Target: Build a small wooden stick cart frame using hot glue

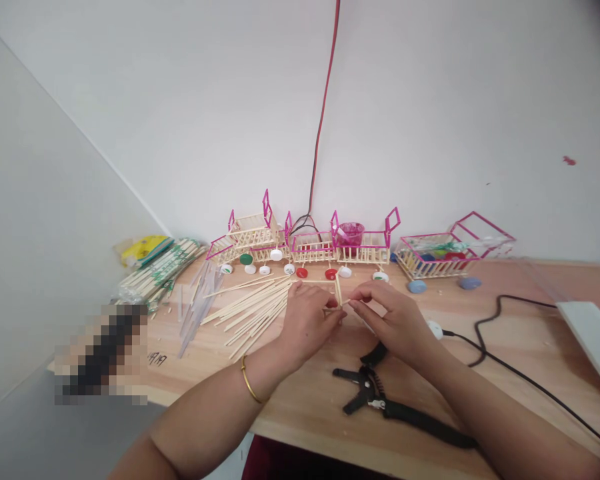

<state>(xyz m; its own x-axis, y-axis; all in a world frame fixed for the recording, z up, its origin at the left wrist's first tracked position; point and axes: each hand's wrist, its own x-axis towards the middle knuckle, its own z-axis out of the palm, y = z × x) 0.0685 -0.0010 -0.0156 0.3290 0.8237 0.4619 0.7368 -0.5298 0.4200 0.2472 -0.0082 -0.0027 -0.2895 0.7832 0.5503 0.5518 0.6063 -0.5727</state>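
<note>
My left hand (313, 320) is closed, thumb and fingers pinching thin wooden sticks (338, 291) that join in a corner beyond the fingers. Close on its right, my right hand (393, 323) pinches the tip of a short wooden stick (347, 303) between thumb and forefinger. The fingertips of both hands nearly meet over the table, and they partly hide the joint. A fan of loose wooden sticks (253, 313) lies left of my left hand. Below my right hand rest black-handled wire strippers (365, 387), their jaws pointing left.
Several small stick carts (315, 248) with pink rims and bottle-cap wheels line the wall. A pink cup (351, 235) stands in one. Packed sticks (167, 273) and clear strips (200, 307) lie left. Right are a black cable (497, 313) and a white box (590, 337).
</note>
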